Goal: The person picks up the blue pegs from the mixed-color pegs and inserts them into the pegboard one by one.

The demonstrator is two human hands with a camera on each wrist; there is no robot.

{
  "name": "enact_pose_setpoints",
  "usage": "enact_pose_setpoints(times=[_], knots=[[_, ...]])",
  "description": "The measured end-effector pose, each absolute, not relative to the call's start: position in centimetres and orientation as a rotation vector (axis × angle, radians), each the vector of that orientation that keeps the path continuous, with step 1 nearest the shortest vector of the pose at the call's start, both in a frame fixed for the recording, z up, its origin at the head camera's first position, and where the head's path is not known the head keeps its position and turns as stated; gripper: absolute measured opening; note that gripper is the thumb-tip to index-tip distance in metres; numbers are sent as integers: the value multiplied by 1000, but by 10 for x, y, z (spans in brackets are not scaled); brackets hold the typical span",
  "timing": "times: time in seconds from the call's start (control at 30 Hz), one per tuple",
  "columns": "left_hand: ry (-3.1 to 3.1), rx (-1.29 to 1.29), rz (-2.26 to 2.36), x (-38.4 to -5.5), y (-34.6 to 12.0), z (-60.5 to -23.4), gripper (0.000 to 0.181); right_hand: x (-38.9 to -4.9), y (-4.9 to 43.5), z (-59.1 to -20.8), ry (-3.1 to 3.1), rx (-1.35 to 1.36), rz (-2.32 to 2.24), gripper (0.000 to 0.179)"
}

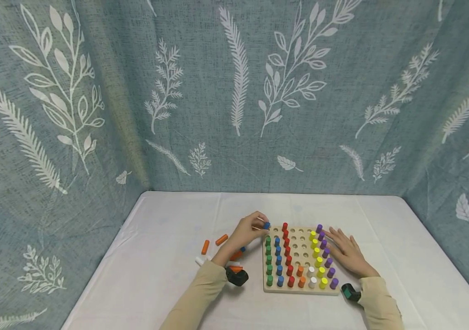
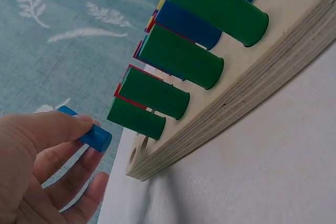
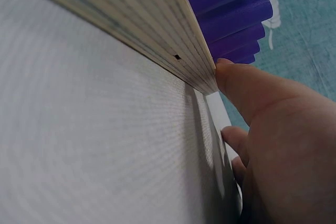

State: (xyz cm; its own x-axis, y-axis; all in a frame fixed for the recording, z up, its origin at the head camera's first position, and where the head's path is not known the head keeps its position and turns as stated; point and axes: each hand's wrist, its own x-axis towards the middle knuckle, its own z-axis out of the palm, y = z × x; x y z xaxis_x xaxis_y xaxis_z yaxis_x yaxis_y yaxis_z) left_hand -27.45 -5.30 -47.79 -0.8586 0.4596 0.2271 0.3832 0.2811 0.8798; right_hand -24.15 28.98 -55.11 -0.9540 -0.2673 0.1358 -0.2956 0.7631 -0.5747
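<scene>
My left hand [image 1: 246, 233] pinches a blue peg [image 2: 100, 139] between thumb and fingers, above the far left corner of the wooden pegboard [image 1: 298, 292]. The peg is tilted and apart from the board in the left wrist view. Green pegs [image 1: 269, 250], blue pegs [image 1: 278, 260], red pegs [image 1: 287, 251], yellow pegs [image 1: 317, 252] and purple pegs [image 1: 328, 262] stand in columns. Two orange pegs [image 1: 302, 281] and two white pegs [image 1: 313, 282] stand at the near side. Along the right edge lies my right hand [image 1: 349, 253], fingers extended, its thumb [image 3: 236, 80] against the board's edge.
Loose orange pegs [image 1: 205, 247], a white peg [image 1: 199, 261] and a blue peg [image 1: 242, 249] lie left of the board on the white table [image 1: 156, 275], some partly behind my left wrist. A patterned blue-green curtain [image 1: 218, 91] hangs behind and at both sides.
</scene>
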Motion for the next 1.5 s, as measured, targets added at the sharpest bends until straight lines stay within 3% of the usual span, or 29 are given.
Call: enact_pose_setpoints(times=[0.23,0.6,1.5], knots=[[2426,830,1635,-265,-50,-461,26,-241,289,-552,-2901,466,961,52],[2465,820,1607,-289,-41,-497,30,-241,289,-552,-2918,454,951,52],[2516,835,1494,-295,-28,-505,22,-240,289,-551,-2897,471,947,51]])
